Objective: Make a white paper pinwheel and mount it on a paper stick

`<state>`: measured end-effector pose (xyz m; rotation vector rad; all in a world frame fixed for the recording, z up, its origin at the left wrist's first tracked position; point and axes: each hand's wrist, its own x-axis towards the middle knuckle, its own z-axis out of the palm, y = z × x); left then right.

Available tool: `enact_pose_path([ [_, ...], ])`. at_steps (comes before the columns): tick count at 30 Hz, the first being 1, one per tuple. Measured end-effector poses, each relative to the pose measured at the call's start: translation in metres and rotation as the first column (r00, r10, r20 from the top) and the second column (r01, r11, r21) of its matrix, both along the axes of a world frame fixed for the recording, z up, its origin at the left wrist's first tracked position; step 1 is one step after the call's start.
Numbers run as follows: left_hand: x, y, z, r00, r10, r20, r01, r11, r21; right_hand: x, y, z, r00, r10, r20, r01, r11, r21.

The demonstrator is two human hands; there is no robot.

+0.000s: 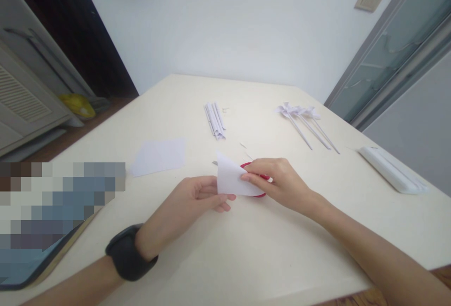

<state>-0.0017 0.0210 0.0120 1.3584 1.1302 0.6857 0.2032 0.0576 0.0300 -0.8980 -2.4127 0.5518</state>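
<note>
A small piece of white paper [232, 179] is held between my two hands above the table, its upper right edge curving over. My left hand [204, 195], with a black watch [131, 252] on the wrist, pinches its lower left edge between thumb and fingers. My right hand [278, 181] pinches the right side of the paper with thumb and index finger. Behind the paper are scissors with red handles [260, 195]; the paper and my right hand hide most of them, and a grey tip shows at the left.
White sheets [158, 156] lie at left, rolled paper tubes [215, 120] farther back. Several paper pinwheels [299, 113] on sticks lie at the back right, near a long white packet [391, 170]. Paper scraps [243, 145] lie mid-table. A pixelated object [63, 217] occupies the left edge.
</note>
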Motion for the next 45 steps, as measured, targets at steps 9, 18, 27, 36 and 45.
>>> enact_pose_path([
  [9, 0.0012, -0.0021, 0.0022, 0.999, 0.028, 0.043, -0.026, 0.999, -0.032, 0.0017, 0.0029, 0.0018, 1.000, -0.011, 0.022, 0.010, 0.999, 0.039],
  [18, -0.0005, -0.0009, 0.0029, 0.999, 0.041, 0.024, -0.041, 0.999, -0.014, 0.0010, 0.0022, 0.0000, 0.998, -0.041, 0.040, 0.038, 0.997, 0.064],
  [27, 0.0010, -0.0022, 0.0050, 0.999, 0.032, 0.011, -0.031, 0.999, -0.022, 0.0003, 0.0009, 0.0004, 0.997, -0.056, 0.046, 0.054, 0.998, 0.041],
  [36, -0.0005, -0.0007, 0.0029, 1.000, 0.023, -0.017, -0.023, 0.999, 0.028, -0.0002, -0.0005, 0.0001, 0.998, -0.052, 0.027, 0.051, 0.997, 0.053],
  [45, -0.0015, -0.0025, 0.0038, 0.997, 0.015, -0.069, -0.006, 0.992, 0.124, 0.0004, 0.0017, 0.0029, 0.999, 0.020, -0.027, -0.027, 0.958, -0.285],
])
